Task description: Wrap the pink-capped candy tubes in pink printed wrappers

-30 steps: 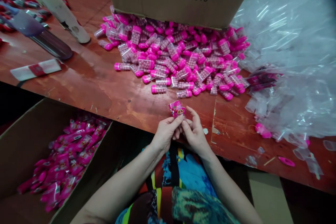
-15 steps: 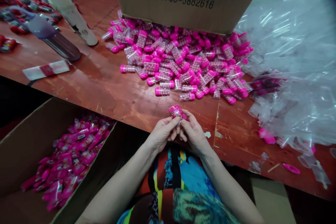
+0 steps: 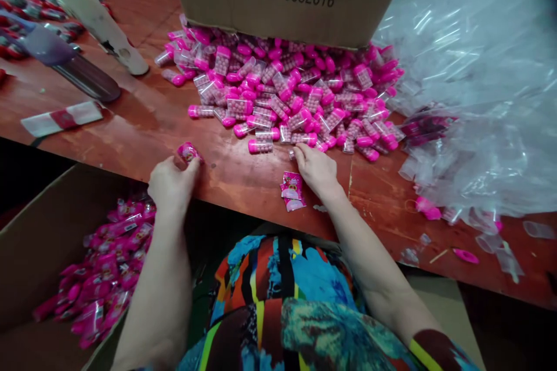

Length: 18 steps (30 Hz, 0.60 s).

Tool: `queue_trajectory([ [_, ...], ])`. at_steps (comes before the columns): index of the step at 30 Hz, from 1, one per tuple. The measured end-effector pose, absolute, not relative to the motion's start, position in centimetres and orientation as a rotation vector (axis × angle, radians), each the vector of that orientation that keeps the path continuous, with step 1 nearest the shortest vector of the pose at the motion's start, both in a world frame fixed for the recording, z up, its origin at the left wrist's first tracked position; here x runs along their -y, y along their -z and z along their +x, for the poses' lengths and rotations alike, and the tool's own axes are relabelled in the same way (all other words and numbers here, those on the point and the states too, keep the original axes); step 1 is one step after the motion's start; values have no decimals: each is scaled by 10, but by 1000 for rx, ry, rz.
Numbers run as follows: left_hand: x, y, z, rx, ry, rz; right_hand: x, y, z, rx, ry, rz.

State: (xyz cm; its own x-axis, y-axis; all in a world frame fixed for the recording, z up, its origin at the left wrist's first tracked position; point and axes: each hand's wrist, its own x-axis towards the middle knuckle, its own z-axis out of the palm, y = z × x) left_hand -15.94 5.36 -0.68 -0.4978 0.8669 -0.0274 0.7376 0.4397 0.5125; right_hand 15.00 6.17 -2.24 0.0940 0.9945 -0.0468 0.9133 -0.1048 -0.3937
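Observation:
My left hand (image 3: 172,182) is closed on a small pink printed sleeve (image 3: 188,152) at the table's front edge, left of the middle. Whether something is inside that sleeve I cannot tell. My right hand (image 3: 317,168) pinches a small clear candy bottle (image 3: 291,154) at the front of the heap; fingers hide most of it. Just below lie a few flat pink printed sleeves (image 3: 292,186), partly overlapping. The heap of candy bottles (image 3: 265,101) has bright pink caps and pale pink balls inside.
A cardboard carton (image 3: 278,6) stands behind the heap. Below left, an open box (image 3: 26,261) holds pink wrapped bottles (image 3: 104,266). Clear plastic bags (image 3: 478,98) spread at right. A white tube (image 3: 100,26) and a dark-filled bottle (image 3: 78,66) lie at left.
My hands have parted. The left has moved left with the pink sleeve; the right has reached forward and taken hold of a candy bottle. The flat sleeves now show. The view has shifted slightly.

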Motion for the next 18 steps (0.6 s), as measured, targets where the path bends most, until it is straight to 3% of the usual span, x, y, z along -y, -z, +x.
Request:
queue_trajectory([
  [3,-42,10,-123,-2502,-749,1582,-54,29,150,1939,-370,-2145],
  [6,-22,20,-68,-1882,-764,1930,-41,34,162,1901,-393,-2118],
  [9,-3,31,-21,-1488,-505,2106,-30,39,181,1831,-501,-2005],
  [13,6,40,1,-1451,-289,2146,-17,45,202,1712,-562,-1906],
  [18,8,44,-1,-1465,-398,2100,4,47,206,1395,-637,-1924],
])
